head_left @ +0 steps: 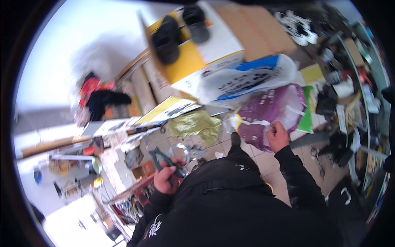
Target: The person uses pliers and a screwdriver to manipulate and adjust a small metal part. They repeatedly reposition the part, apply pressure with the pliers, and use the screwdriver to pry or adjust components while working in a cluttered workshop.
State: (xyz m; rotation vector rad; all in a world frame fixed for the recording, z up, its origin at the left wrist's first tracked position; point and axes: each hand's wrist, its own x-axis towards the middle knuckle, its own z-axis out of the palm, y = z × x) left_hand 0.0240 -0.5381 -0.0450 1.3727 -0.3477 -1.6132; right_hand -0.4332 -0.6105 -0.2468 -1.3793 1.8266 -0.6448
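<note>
My left hand (166,179) is closed round a dark teal, plier-like tool (158,158) with two arms. Much of the tool is covered by my fingers. My right hand (278,136) is closed, its fingers curled in front of a purple shopping bag (255,110). A white strap on the bag runs up to these fingertips; whether they grip it or something small, I cannot tell. Left of the bag, a crumpled olive-green cloth or bag (195,125) lies low down, with shiny clear wrapping (187,152) on the floor nearer to me.
Ahead stands a yellow and white carton (222,61) with black shoes (166,39) on top. A white and blue plastic bag (247,80) leans against it. Cluttered shelves (362,86) line the right side. To the left, a wooden pole (53,146) and a tool-filled rack (127,212) flank me.
</note>
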